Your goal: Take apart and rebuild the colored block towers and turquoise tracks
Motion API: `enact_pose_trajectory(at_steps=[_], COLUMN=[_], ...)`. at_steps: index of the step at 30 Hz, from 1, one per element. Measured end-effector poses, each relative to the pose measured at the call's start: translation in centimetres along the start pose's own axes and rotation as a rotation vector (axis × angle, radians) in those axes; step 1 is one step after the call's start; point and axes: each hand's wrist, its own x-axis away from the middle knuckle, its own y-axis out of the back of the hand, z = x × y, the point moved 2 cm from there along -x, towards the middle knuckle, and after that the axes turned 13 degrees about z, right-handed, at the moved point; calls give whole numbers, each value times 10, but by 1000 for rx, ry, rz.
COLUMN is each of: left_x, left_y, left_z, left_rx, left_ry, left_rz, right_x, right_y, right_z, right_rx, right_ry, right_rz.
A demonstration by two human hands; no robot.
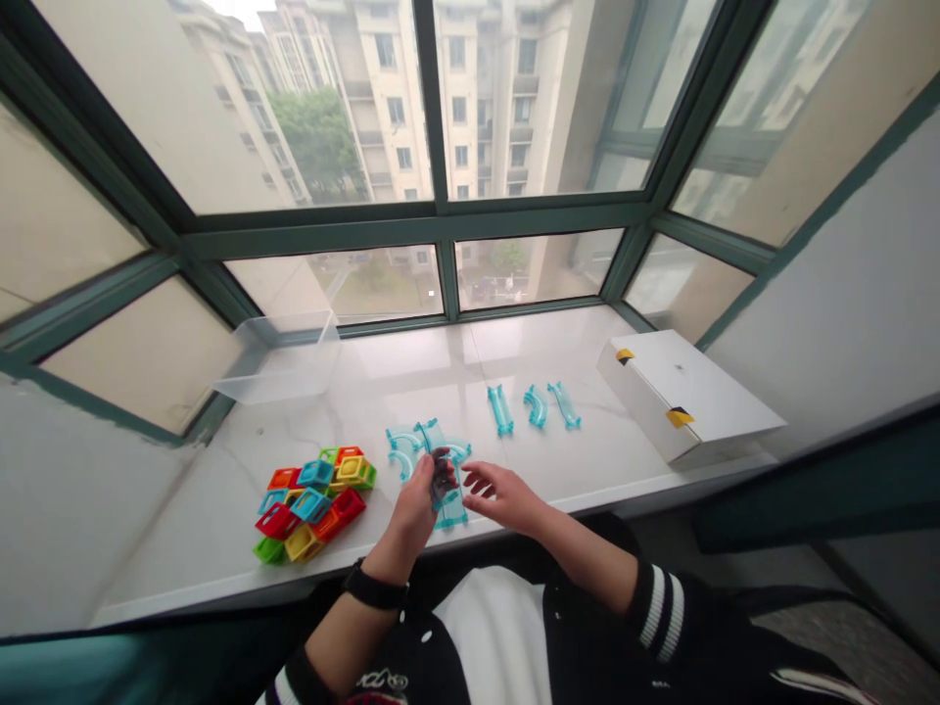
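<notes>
- Fingers [428, 470] of left hand [415, 504] pinch a small dark bit [443, 477] over the track [455, 514], which runs toward the window [441, 225].
- Right hand [506, 494] open, just beside.

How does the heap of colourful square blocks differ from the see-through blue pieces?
The square blocks are red, orange, yellow, green and blue, opaque; the blue pieces are all translucent teal. The blocks are boxy open frames; the blue pieces are long channels, some curved. The blocks sit heaped; the blue pieces lie flat, three in a row, more by the left hand. Both rest on the pale sill.
</notes>
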Motion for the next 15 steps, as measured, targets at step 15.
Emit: enact_pose_trajectory(at_steps=[15], left_x=[2], left_y=[-18], left_z=[8], left_rx=[-117], left_ry=[-68], left_rz=[50], right_x=[2], right_y=[0], right_z=[-7], right_rx=[-9], right_ry=[-46], right_rz=[-183])
